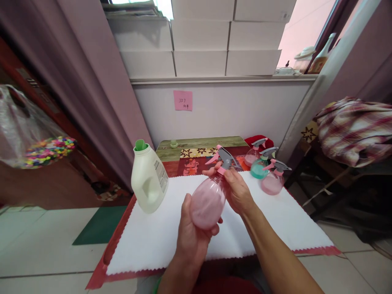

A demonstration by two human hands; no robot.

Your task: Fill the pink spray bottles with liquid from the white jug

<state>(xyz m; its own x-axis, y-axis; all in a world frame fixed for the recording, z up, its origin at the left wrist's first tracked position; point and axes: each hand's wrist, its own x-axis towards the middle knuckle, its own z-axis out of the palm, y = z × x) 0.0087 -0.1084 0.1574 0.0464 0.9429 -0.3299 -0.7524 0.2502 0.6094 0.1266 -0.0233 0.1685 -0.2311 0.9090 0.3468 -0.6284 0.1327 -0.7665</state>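
A: Item in work: position?
B: Spray bottle (208,203) with pink contents, over the middle of the bench (168,156), tilted, its head leaning away to the right. Grey spray head (226,156) with a pink trigger is on the neck.

A: Grip?
B: Left hand (194,230) is cupped round the lower body, thumb on the near left side, fingers passing underneath. Right hand (239,190) is closed round the neck, just below the spray head, thumb against the pink collar (221,170).

A: Surface beneath?
B: White cloth (159,241) with a zigzag edge, spread over a red covering (323,250).

A: Nearby on the bench?
B: To the right, three more spray bottles in a cluster: the front one (272,183) pink, the middle one (259,169) green, the rear one (251,157) pink. To the left, well apart from them, a pale jug (146,181) stands upright with a green cap (140,145).

A: Surroundings?
B: Pink note (183,101) on the wall behind, handwritten; white boxes (200,63) stacked on the ledge above it. Far left, a clear plastic bag (27,130) with small multicoloured pieces; far right, a bundled plaid cloth (357,130).
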